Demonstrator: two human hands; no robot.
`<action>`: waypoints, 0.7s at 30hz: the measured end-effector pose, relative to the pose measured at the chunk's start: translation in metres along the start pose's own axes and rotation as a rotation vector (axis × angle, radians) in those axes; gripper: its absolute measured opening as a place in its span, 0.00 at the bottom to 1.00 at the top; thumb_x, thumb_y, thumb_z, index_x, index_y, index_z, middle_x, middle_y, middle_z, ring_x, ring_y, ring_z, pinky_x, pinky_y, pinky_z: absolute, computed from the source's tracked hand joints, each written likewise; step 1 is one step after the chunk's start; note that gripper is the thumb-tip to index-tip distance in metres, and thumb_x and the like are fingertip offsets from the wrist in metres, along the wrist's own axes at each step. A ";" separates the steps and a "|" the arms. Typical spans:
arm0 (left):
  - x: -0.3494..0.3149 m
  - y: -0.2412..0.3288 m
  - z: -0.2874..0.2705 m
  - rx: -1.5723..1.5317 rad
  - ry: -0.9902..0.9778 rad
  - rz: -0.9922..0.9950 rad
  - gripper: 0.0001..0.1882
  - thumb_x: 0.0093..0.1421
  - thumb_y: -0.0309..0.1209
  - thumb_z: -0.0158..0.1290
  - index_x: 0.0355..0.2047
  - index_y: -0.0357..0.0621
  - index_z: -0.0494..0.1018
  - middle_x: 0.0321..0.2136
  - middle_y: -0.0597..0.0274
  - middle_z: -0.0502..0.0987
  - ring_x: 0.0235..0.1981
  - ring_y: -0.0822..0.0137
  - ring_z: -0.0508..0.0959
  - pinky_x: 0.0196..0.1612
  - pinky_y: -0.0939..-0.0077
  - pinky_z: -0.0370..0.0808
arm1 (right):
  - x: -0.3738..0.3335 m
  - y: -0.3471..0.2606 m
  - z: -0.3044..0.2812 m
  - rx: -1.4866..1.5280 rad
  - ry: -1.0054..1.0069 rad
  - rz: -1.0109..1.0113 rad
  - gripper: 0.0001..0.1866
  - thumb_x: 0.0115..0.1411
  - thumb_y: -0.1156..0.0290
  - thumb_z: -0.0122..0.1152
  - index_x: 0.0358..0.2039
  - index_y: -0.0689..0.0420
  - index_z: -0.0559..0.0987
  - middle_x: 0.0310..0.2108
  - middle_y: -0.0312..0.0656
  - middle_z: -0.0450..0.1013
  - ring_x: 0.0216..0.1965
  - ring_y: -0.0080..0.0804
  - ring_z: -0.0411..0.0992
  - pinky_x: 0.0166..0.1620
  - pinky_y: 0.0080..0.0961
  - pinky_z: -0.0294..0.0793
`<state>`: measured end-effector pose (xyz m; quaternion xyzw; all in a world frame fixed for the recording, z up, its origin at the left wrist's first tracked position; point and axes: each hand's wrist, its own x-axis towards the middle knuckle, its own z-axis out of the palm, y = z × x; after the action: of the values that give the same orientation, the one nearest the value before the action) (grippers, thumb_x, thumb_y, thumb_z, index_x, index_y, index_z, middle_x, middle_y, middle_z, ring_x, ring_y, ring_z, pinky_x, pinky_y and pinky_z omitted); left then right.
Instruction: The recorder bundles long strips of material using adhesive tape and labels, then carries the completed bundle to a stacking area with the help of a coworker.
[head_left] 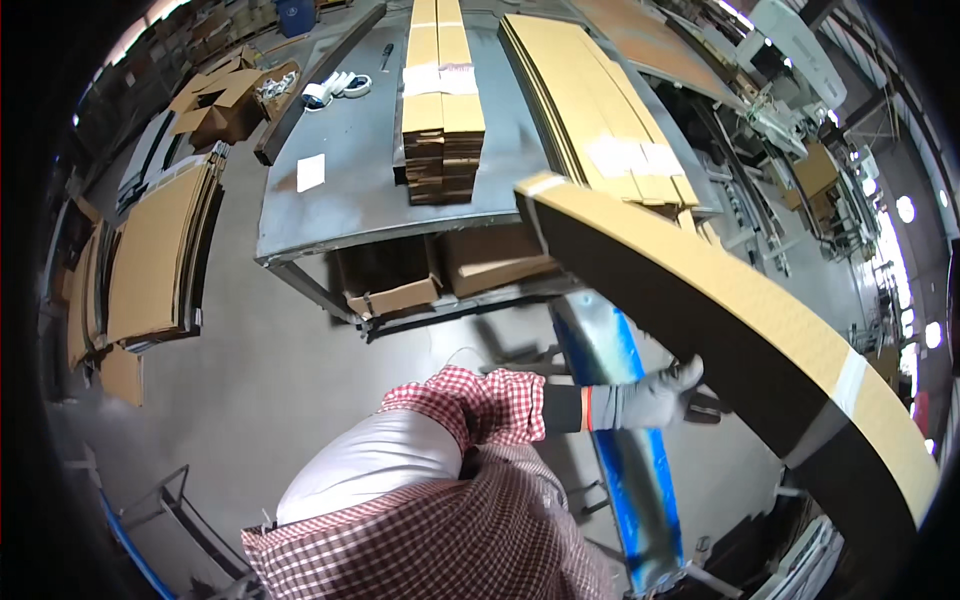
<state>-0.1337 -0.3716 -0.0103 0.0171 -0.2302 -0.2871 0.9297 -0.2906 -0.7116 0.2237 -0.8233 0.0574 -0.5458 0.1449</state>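
Note:
A long cardboard bundle (690,262), tan on its upper face and dark on the side facing me, slants from the table's near right corner down to the lower right. Whitish tape wraps it near both ends. My left hand (655,398), in a grey glove, reaches across to the right beside the bundle's dark side. Its thumb is raised and its fingers are stretched out, with nothing seen in them; I cannot tell whether they touch the bundle. My right hand does not show. On the metal table (350,215) lie a narrow taped cardboard stack (443,110) and a wider one (600,110).
Tape rolls (340,88) and a white paper (311,172) lie on the table's left. Open cartons (390,290) sit beneath it. A blue-edged panel (640,500) stands below my hand. Flat cardboard sheets (160,255) lean at left; metal racks (740,200) stand at right.

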 end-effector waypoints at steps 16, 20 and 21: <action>-0.134 0.306 -0.131 1.125 0.588 0.041 0.13 0.71 0.38 0.42 0.36 0.43 0.70 0.28 0.65 0.71 0.27 0.73 0.70 0.30 0.78 0.70 | -0.280 -0.179 0.326 0.811 -0.659 0.933 0.11 0.56 0.68 0.65 0.25 0.60 0.74 0.26 0.32 0.71 0.30 0.27 0.69 0.35 0.27 0.69; -0.283 0.279 -0.092 1.719 0.753 -0.277 0.17 0.68 0.37 0.48 0.43 0.33 0.74 0.36 0.54 0.77 0.39 0.63 0.76 0.44 0.69 0.73 | -0.325 -0.308 0.444 0.887 -0.971 0.477 0.45 0.50 0.62 0.74 0.59 0.74 0.59 0.56 0.52 0.66 0.55 0.38 0.66 0.58 0.31 0.67; -0.311 0.272 -0.103 0.746 1.210 -0.217 0.15 0.67 0.36 0.48 0.42 0.35 0.76 0.34 0.61 0.77 0.35 0.70 0.76 0.38 0.76 0.73 | -0.358 -0.334 0.483 1.010 -0.955 0.583 0.48 0.45 0.66 0.76 0.60 0.69 0.57 0.54 0.48 0.65 0.52 0.37 0.66 0.55 0.32 0.68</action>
<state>-0.1726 0.0135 -0.1879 0.5124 0.2456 -0.2203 0.7928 -0.0122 -0.2180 -0.1661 -0.7553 -0.0536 -0.0288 0.6526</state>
